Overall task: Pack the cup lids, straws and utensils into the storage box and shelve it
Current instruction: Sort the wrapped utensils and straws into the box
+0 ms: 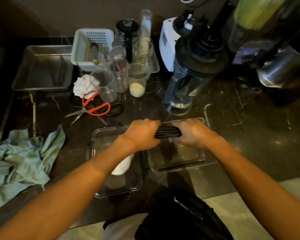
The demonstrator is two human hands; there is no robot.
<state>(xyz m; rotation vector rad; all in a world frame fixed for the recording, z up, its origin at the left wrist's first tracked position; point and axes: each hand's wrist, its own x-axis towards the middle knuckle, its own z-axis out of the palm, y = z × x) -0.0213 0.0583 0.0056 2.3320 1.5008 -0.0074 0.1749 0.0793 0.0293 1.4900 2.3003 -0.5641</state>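
Observation:
A bundle of black straws (168, 132) is held level between both hands above the counter. My left hand (142, 134) grips its left end and my right hand (192, 134) grips its right end. Below them lie two clear plastic pieces. The one on the left (139, 184) has black clips and holds something white (122, 168), partly hidden by my left forearm. The one on the right (177, 163) looks shallow; I cannot tell which is the storage box and which its lid. The straws hang over the gap between the two.
Red-handled scissors (92, 110) and crumpled paper (82, 86) lie behind the box. Clear beakers and jars (121, 73), a white basket (92, 47), a metal tray (42, 68) and a blender jug (185, 85) crowd the back. A green cloth (21, 163) lies at left.

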